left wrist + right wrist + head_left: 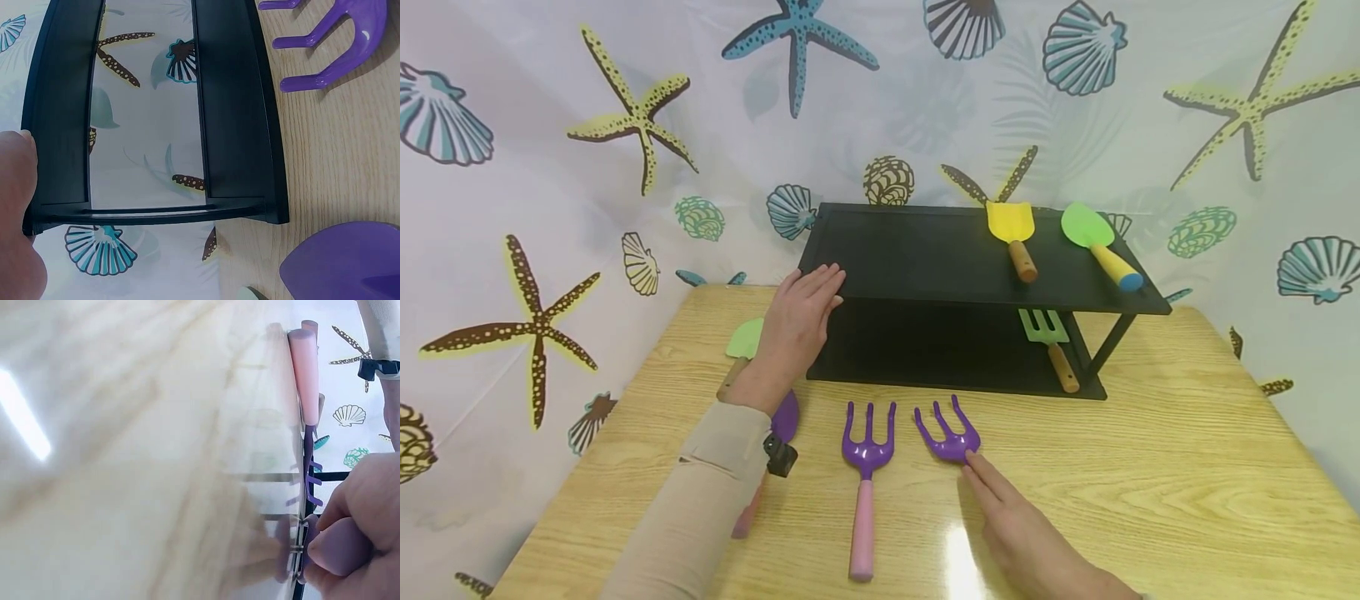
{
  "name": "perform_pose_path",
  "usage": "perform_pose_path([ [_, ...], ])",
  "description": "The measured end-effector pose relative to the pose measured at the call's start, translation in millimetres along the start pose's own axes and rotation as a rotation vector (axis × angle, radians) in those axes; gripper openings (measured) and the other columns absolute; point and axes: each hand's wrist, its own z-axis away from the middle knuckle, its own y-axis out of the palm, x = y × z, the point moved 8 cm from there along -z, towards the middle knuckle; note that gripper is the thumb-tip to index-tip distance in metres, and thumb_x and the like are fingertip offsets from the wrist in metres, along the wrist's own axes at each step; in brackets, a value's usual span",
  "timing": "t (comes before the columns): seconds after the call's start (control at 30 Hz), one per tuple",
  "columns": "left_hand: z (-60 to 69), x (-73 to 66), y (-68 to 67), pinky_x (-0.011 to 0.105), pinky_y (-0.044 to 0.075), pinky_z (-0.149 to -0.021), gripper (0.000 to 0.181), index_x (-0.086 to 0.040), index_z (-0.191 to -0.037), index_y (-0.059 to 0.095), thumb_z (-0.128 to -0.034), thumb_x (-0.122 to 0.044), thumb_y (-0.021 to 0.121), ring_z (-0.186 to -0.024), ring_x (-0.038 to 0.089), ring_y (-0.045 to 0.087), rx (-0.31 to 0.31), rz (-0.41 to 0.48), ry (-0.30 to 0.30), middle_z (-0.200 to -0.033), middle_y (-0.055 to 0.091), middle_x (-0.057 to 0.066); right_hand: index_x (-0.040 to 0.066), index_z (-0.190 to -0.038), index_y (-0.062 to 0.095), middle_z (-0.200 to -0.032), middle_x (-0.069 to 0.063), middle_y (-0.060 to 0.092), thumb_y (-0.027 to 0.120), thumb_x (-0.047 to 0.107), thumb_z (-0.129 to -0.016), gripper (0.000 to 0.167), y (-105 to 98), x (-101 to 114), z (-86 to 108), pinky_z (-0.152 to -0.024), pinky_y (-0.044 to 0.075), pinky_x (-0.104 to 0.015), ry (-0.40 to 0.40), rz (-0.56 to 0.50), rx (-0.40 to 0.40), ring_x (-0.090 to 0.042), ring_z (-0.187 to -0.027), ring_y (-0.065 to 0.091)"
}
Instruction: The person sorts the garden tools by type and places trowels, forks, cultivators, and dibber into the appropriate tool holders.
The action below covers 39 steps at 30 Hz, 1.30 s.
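Observation:
My left hand [793, 329] rests on the front left corner of a black two-tier shelf [910, 250], its fingers extended over the upper tier. In the left wrist view, part of that hand [17, 212] touches the shelf's edge. Just in front of the shelf, my right hand [1022, 533] holds a purple garden hand fork [951, 446] with its tines toward the shelf. The right wrist view shows the fingers round its purple handle [340, 547]. Left of it lies another purple hand fork [867, 454] with a pink handle.
The upper tier bears a yellow shovel [1011, 222] and a green trowel [1086, 225]. A green fork [1045, 327] lies on the lower tier's right side. Beside my left forearm are a purple trowel [786, 418] and a light green tool [745, 338], both partly hidden.

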Motion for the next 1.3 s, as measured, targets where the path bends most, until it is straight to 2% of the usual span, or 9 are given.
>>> perform_pose_path([
  [0.17, -0.1, 0.1, -0.7, 0.043, 0.029, -0.123, 0.041, -0.009, -0.143, 0.054, -0.1028, -0.019, 0.053, -0.140, 0.022, 0.048, 0.001, 0.003, -0.002, -0.147, 0.054, 0.007, -0.009, -0.136, 0.053, -0.150, -0.021, 0.046, 0.064, -0.015, -0.077, 0.060, -8.1, -2.8, -2.1, -0.102, 0.048, -0.042, 0.019, -0.033, -0.038, -0.035, -0.133, 0.052],
  [0.4, 0.2, 0.4, -0.7, 0.043, 0.029, -0.123, 0.041, -0.009, -0.142, 0.054, -0.1028, -0.019, 0.053, -0.140, 0.022, 0.048, -0.001, 0.003, 0.002, -0.147, 0.054, 0.007, -0.011, -0.128, 0.059, -0.144, -0.022, 0.053, 0.067, -0.017, -0.072, 0.057, -20.4, -1.8, -4.6, -0.095, 0.054, -0.040, -0.073, -0.028, -0.136, -0.036, -0.127, 0.057],
  [0.67, 0.0, 0.8, -0.1, 0.044, 0.030, -0.122, 0.041, -0.009, -0.142, 0.054, -0.1027, -0.018, 0.053, -0.140, 0.022, 0.048, -0.008, 0.005, 0.006, -0.147, 0.054, 0.007, -0.014, -0.125, 0.060, -0.141, -0.024, 0.055, 0.063, -0.018, -0.074, 0.051, -31.1, -8.6, -11.8, -0.097, 0.052, -0.036, -0.086, -0.022, -0.190, -0.038, -0.125, 0.059],
  [0.8, 0.2, 0.6, 0.0, 0.043, 0.029, -0.123, 0.041, -0.009, -0.143, 0.054, -0.1027, -0.018, 0.053, -0.140, 0.022, 0.048, -0.004, 0.009, 0.001, -0.147, 0.054, 0.007, -0.015, -0.124, 0.060, -0.140, -0.025, 0.056, 0.062, -0.018, -0.076, 0.049, -34.0, -15.1, -16.1, -0.108, 0.035, -0.013, -0.078, -0.017, -0.206, -0.039, -0.125, 0.059],
  [0.9, 0.4, 0.4, 0.0, 0.043, 0.028, -0.123, 0.042, -0.010, -0.143, 0.053, -0.1025, -0.018, 0.053, -0.141, 0.022, 0.048, 0.001, 0.009, -0.004, -0.148, 0.054, 0.007, -0.016, -0.124, 0.059, -0.139, -0.026, 0.055, 0.061, -0.017, -0.077, 0.048, -36.0, -20.5, -19.4, -0.110, 0.022, -0.006, -0.071, -0.014, -0.217, -0.040, -0.124, 0.059],
  [1.0, 0.2, 0.4, 0.2, 0.043, 0.028, -0.123, 0.042, -0.010, -0.143, 0.053, -0.1025, -0.019, 0.053, -0.141, 0.022, 0.047, 0.005, 0.004, -0.006, -0.148, 0.053, 0.006, -0.015, -0.125, 0.059, -0.140, -0.026, 0.055, 0.060, -0.016, -0.078, 0.047, -38.0, -25.7, -22.8, -0.109, 0.031, -0.013, -0.062, 0.004, -0.223, -0.040, -0.124, 0.059],
  [1.13, -0.4, 0.5, 1.0, 0.043, 0.028, -0.123, 0.041, -0.010, -0.143, 0.053, -0.1028, -0.019, 0.053, -0.141, 0.022, 0.047, 0.007, 0.004, -0.005, -0.148, 0.053, 0.006, -0.016, -0.125, 0.059, -0.138, -0.028, 0.055, 0.060, -0.017, -0.077, 0.048, -42.1, -31.1, -27.5, -0.099, 0.048, -0.034, -0.069, 0.026, -0.242, -0.041, -0.123, 0.060],
  [1.2, -0.5, 0.6, 1.2, 0.043, 0.028, -0.123, 0.041, -0.010, -0.143, 0.053, -0.1029, -0.019, 0.052, -0.141, 0.021, 0.047, 0.006, 0.009, -0.004, -0.148, 0.054, 0.006, -0.016, -0.125, 0.059, -0.138, -0.029, 0.055, 0.060, -0.018, -0.076, 0.049, -44.0, -34.2, -30.0, -0.096, 0.052, -0.042, -0.069, 0.027, -0.247, -0.043, -0.123, 0.059],
  [1.3, -0.3, 0.8, 0.8, 0.043, 0.029, -0.123, 0.041, -0.009, -0.142, 0.054, -0.1026, -0.019, 0.053, -0.140, 0.022, 0.048, -0.006, 0.012, 0.002, -0.147, 0.054, 0.007, -0.016, -0.126, 0.057, -0.140, -0.029, 0.054, 0.060, -0.018, -0.078, 0.048, -45.2, -41.0, -34.2, -0.096, 0.052, -0.044, -0.043, 0.020, -0.229, -0.043, -0.124, 0.058],
])
